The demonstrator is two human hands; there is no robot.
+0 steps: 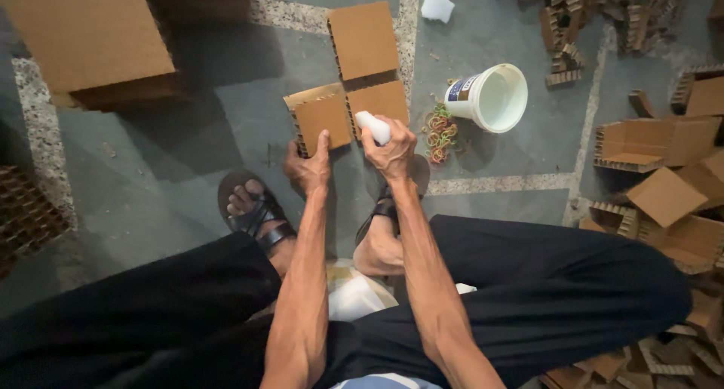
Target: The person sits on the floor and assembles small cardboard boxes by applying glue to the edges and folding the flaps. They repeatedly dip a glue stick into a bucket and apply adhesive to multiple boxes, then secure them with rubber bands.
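Observation:
Two small brown honeycomb cardboard blocks lie side by side on the grey floor in front of my feet. My left hand (308, 165) rests its fingers on the near edge of the left block (320, 117). My right hand (391, 149) is closed round a small white bottle (373, 126), tipped over the right block (381, 101). A larger cardboard block (363, 39) lies just beyond them. My sandalled feet and black trousers fill the lower view.
A white plastic bucket (492, 97) lies tilted to the right, with a heap of coloured rubber bands (440, 133) beside it. Piles of cardboard pieces (664, 185) crowd the right side. Big cardboard slabs (87, 38) stand at the upper left.

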